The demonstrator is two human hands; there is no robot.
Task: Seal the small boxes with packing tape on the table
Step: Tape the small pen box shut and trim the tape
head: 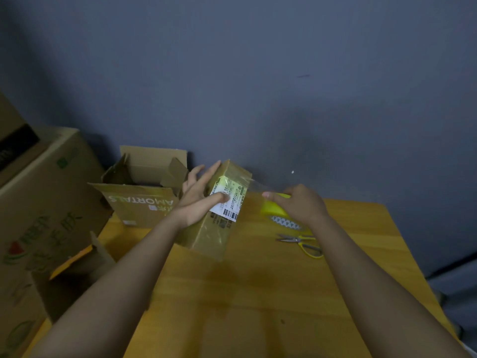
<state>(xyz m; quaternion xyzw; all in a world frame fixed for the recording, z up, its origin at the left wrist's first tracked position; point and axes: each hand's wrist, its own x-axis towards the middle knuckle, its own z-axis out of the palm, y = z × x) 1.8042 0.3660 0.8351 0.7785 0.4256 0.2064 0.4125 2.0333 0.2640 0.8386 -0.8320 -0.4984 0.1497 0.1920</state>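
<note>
We count two hands — a left hand [200, 200] and a right hand [296, 204]. We see one small box [222, 223] with one white label [228, 200] on it, one tape dispenser [275, 209] and one pair of scissors [303, 244] on one wooden table [258, 293]. We count one open box [144, 187] at the table's far left corner — and at least three more cardboard boxes [49, 192] stacked or standing on the left, some partly out of view.
</note>
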